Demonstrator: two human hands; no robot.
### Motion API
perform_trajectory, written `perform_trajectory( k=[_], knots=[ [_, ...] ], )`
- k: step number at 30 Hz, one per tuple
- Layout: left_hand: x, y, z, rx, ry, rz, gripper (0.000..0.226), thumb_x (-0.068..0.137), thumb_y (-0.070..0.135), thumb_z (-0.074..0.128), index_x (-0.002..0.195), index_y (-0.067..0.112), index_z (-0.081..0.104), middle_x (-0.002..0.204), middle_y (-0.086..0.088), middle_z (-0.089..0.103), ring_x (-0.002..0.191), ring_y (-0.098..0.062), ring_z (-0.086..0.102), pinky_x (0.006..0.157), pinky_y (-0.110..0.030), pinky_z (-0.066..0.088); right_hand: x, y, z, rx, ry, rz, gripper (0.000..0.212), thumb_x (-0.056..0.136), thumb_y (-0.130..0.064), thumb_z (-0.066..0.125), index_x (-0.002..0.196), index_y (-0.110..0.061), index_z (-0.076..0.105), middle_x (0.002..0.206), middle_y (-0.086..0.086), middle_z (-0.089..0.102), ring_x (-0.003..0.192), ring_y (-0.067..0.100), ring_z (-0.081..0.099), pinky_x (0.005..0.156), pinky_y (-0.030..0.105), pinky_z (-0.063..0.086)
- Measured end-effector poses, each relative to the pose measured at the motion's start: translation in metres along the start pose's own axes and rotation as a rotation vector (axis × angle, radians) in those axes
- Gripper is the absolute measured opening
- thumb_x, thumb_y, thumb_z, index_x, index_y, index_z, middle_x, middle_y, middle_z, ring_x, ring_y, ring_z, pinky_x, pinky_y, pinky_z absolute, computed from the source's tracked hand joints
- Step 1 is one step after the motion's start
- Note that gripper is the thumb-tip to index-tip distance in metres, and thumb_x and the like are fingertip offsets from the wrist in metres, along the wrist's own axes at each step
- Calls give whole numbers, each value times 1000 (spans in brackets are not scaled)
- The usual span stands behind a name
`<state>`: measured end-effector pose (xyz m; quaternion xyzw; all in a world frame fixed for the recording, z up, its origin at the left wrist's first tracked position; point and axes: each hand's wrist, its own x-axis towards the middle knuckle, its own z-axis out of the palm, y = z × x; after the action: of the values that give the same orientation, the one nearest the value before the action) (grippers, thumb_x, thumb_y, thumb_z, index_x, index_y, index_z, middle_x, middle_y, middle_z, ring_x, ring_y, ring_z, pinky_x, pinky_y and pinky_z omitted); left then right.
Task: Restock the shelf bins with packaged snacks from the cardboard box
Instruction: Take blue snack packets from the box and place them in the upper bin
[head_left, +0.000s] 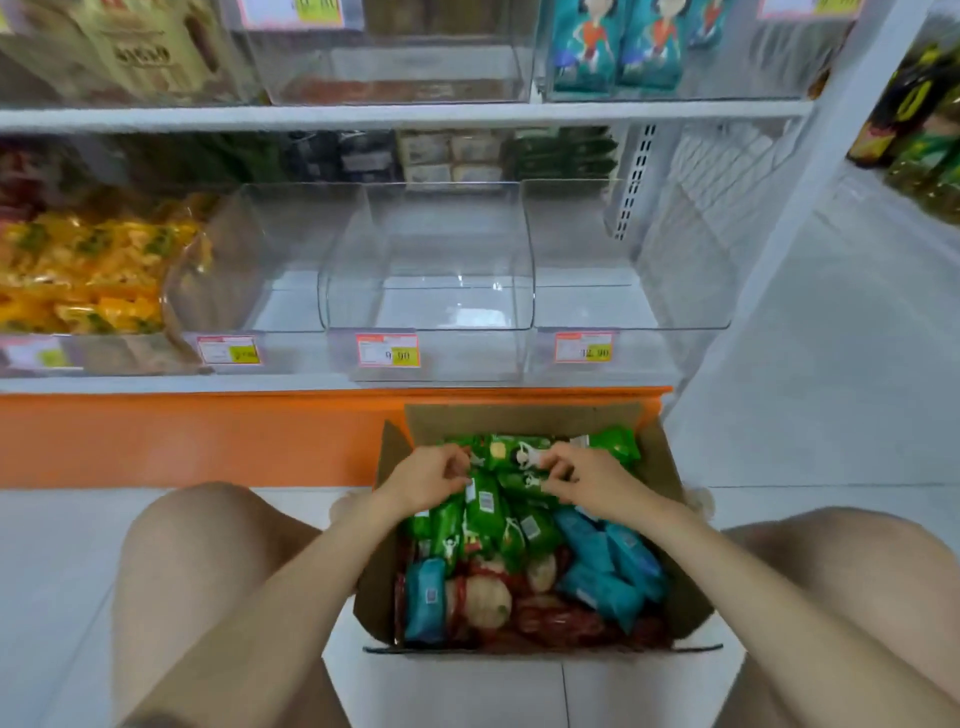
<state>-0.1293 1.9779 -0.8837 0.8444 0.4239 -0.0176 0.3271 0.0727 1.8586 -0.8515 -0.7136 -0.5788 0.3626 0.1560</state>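
1. The cardboard box (670, 499) stands open on the floor, just before the orange shelf base (208, 436), between the person's knees
2. In its far part lie green packets (485, 512); blue packets (608, 566) lie nearer, at the right side
3. The left hand (428, 475) has its fingers curled and pinches the green packets on top of the pile
4. The right hand (582, 478), close beside it, grips the green packets too, fingers bent
5. The clear bins (426, 312) stand on the shelf above the box

Bright, even light; wide-angle bending and blur at the edges.
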Motion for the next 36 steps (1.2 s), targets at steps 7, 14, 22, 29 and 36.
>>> perform_trajectory(
  k=[7, 14, 22, 29, 36],
  knots=[
    [-3, -45, 61, 327, -268, -212, 45, 91, 34, 54, 127, 7, 44, 134, -15, 47, 119, -32, 51, 95, -37, 43, 10, 13, 19, -121, -120, -8, 27, 93, -26, 58, 118, -17, 56, 96, -3, 62, 81, 12, 59, 74, 27, 49],
    [-16, -54, 99, 529, -395, -288, 71, 87, 53, 53, 134, 6, 30, 139, -18, 36, 123, -36, 47, 98, -41, 40, 10, 23, 34, -164, -246, 5, 24, 95, -25, 54, 117, -17, 57, 112, 4, 65, 87, 14, 61, 77, 31, 52],
    [-10, -52, 93, 242, -364, -342, 78, 77, 34, 72, 133, 8, 24, 133, -18, 45, 121, -33, 47, 96, -36, 43, 9, 31, 39, -157, -260, 22, 24, 94, -27, 56, 115, -17, 58, 115, 3, 64, 100, 18, 61, 83, 34, 52],
    [-4, -28, 55, -233, -257, -99, 40, 79, 7, 69, 110, 15, 44, 118, -13, 50, 103, -21, 54, 89, -34, 50, 14, 37, 48, 13, -290, 104, 43, 88, -29, 65, 127, -19, 50, 124, 6, 57, 106, 18, 57, 87, 30, 48],
    [-8, 7, 33, -653, -254, 40, 63, 79, -9, 63, 125, 25, 38, 126, 1, 39, 113, -22, 46, 89, -35, 53, 11, 36, 33, 457, -396, 208, 72, 83, -32, 70, 143, -24, 32, 139, 2, 43, 127, 17, 44, 99, 36, 44]
  ],
)
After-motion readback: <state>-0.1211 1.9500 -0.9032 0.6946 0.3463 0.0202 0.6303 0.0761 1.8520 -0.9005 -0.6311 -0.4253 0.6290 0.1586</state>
